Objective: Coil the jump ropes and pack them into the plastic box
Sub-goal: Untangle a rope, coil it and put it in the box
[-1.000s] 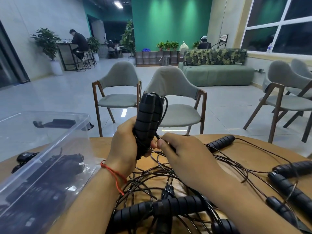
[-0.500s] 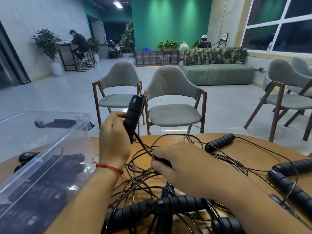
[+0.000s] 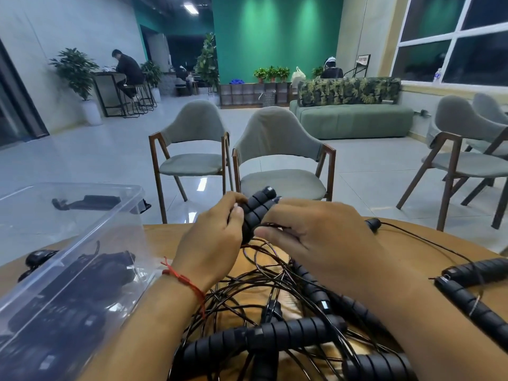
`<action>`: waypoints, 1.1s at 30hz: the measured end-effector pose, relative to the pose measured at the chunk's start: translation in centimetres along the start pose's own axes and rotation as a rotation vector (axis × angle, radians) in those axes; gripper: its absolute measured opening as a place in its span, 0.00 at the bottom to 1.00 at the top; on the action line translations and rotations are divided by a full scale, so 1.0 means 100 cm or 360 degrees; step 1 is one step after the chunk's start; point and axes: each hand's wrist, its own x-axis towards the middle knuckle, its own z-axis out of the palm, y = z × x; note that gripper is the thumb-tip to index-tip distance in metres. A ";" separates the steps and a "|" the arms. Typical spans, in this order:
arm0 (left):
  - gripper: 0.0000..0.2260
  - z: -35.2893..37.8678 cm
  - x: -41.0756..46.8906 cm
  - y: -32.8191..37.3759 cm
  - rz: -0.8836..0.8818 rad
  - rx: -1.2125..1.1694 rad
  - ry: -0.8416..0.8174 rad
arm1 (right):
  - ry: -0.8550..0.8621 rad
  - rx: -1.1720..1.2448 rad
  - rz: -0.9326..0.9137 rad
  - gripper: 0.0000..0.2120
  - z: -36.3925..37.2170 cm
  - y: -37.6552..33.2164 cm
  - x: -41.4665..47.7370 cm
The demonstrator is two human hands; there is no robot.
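Note:
A pair of black ribbed jump rope handles (image 3: 257,209) stands tilted between my hands above the wooden table (image 3: 412,251). My left hand (image 3: 211,240) grips them from the left. From the right, my right hand (image 3: 316,237) holds them too, thumb and fingers pinching the thin black cord just below them. A tangle of black cords (image 3: 264,287) and more ribbed handles (image 3: 264,335) lies under my wrists. The clear plastic box (image 3: 82,243) sits tilted at the left, with several coiled black ropes inside.
More loose handles (image 3: 472,292) lie at the table's right edge, and a single handle end (image 3: 373,224) sits behind my right hand. Two grey chairs (image 3: 277,158) stand just beyond the table, with others at the right. People sit far across the room.
My left hand has lowered the handles toward the table. My right hand has come up from the cords to meet them, and both hands now hold the pair together.

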 end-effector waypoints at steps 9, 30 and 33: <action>0.23 0.001 -0.011 0.014 0.0446 0.0176 -0.0213 | 0.0107 0.0525 0.0287 0.08 -0.013 0.025 0.001; 0.43 0.007 -0.025 0.041 0.0997 -0.0385 -0.0443 | -0.0400 0.2119 0.0927 0.10 0.006 0.051 0.001; 0.39 0.006 -0.027 0.043 0.0913 -0.0565 -0.0390 | -0.0369 0.2161 0.0774 0.15 0.013 0.056 0.003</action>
